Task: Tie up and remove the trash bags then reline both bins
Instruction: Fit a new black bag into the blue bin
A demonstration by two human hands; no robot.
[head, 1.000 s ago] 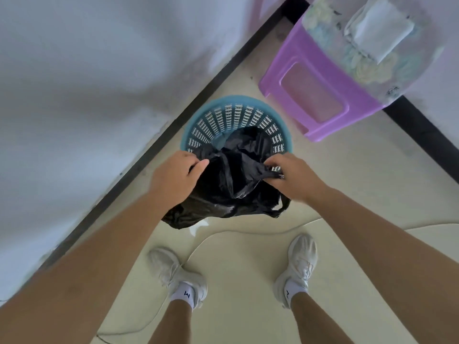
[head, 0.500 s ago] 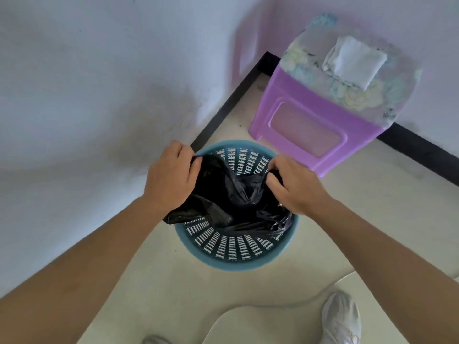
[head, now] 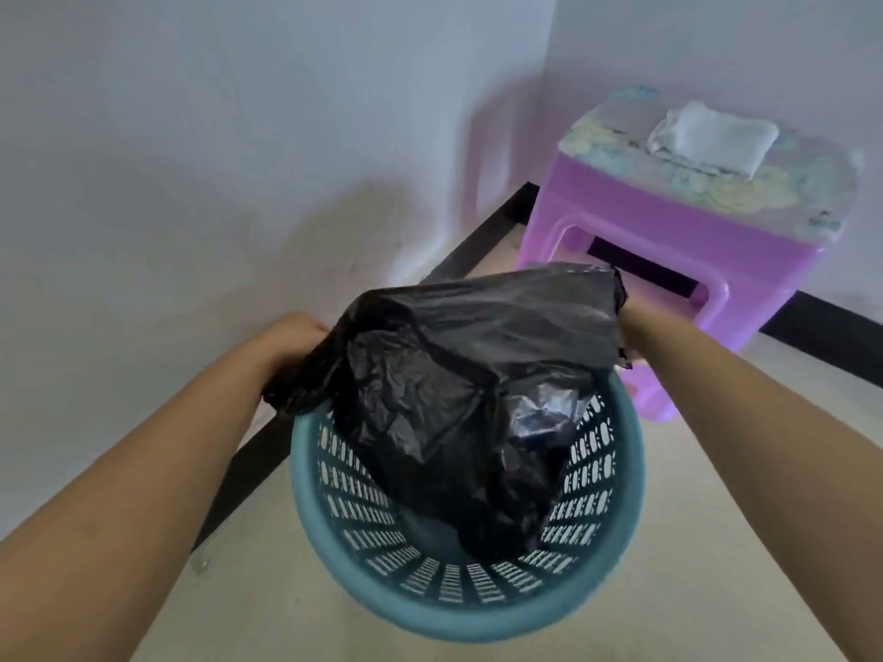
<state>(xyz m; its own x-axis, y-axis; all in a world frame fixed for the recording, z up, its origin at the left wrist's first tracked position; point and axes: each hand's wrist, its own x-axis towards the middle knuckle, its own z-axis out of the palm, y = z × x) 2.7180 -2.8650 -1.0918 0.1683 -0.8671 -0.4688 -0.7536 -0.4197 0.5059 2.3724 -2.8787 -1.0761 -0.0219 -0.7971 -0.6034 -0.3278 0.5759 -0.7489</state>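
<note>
Left hand (head: 297, 340): curled into one side of the mouth of the crinkled black plastic trash bag (head: 468, 375), gripping a bunch of film.
Right hand (head: 638, 323): mostly hidden behind the bag's other side; the film is drawn up to it, but I cannot tell how its fingers lie.
Bag: thin, glossy and creased, stretched between both hands above the bin, its slack body hanging inside and nearly reaching the bottom.
Bin: round blue plastic lattice bin (head: 454, 618), upright on the pale floor (head: 716, 518) close to the floor's left edge, near its far corner.
Step in hand: probably lining this bin.
Doing it well: open the mouth wide, push the body down, then fold the edge evenly over the whole rim without tearing it on the lattice.
Beyond: purple plastic stool (head: 669, 241) in the far corner, a folded white cloth (head: 712, 138) on top.
</note>
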